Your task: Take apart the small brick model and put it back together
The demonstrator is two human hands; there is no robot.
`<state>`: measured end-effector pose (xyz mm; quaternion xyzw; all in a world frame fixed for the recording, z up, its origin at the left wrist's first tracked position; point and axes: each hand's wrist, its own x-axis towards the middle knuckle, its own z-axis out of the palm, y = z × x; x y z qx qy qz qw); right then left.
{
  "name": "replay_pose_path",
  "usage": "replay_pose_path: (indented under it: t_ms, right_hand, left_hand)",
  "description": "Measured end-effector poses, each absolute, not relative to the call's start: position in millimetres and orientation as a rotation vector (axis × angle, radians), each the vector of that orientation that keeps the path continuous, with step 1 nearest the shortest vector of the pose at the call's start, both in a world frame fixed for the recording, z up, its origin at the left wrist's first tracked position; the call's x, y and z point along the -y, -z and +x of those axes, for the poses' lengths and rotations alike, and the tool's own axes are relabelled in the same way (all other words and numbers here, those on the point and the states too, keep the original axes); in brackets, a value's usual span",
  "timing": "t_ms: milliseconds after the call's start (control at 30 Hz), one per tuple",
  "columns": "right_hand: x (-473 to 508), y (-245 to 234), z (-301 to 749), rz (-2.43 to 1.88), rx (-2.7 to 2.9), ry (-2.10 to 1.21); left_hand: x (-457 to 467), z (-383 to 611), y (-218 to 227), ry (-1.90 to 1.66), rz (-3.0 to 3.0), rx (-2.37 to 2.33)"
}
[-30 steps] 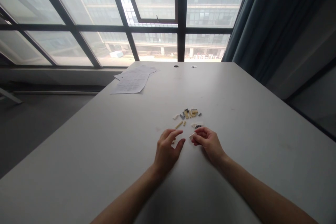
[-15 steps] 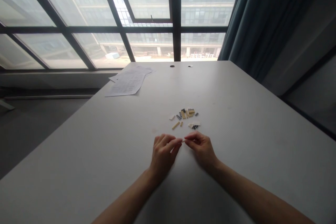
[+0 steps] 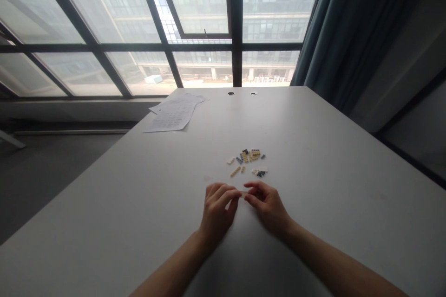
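Note:
My left hand (image 3: 218,209) and my right hand (image 3: 267,205) meet fingertip to fingertip low over the white table (image 3: 139,204). Both are pinched on one small pale brick piece (image 3: 243,193) between them. Just beyond the fingers lies a loose pile of small bricks (image 3: 248,163), tan, grey, black and white. A single tan strip (image 3: 235,171) lies at the pile's near left, and a small white and dark cluster (image 3: 259,172) at its near right.
Printed paper sheets (image 3: 174,112) lie at the table's far left corner. Two round cable holes (image 3: 242,93) sit near the far edge. A large window is behind the table, and a dark curtain (image 3: 334,32) hangs at the right.
My left hand was open a second ago and has closed onto the pale piece that my right hand held. Both hands now pinch it together. The view has tilted slightly.

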<state>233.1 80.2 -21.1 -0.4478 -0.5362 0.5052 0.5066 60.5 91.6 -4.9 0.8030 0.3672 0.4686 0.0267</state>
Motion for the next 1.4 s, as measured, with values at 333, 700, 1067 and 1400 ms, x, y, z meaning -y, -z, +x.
replay_pose_path:
  t_ms: [333, 700, 1067, 1400]
  right_hand:
    - [-80.3, 16.8, 232.1, -1.169, 1.36, -1.128]
    - [-80.5, 20.4, 232.0, -1.047, 1.289, -1.199]
    - [-78.6, 21.1, 229.5, -1.034, 1.301, -1.107]
    - [-77.9, 14.7, 232.7, -1.01, 1.295, -1.157]
  left_hand:
    - [-92.9, 60.0, 11.2, -1.491, 2.414, -1.073]
    - [-91.0, 61.3, 5.3, -1.555, 2.52, -1.027]
    - [-89.5, 60.7, 1.7, -1.366, 2.552, -0.911]
    - [-92.8, 61.3, 8.2, -1.512, 2.485, -1.023]
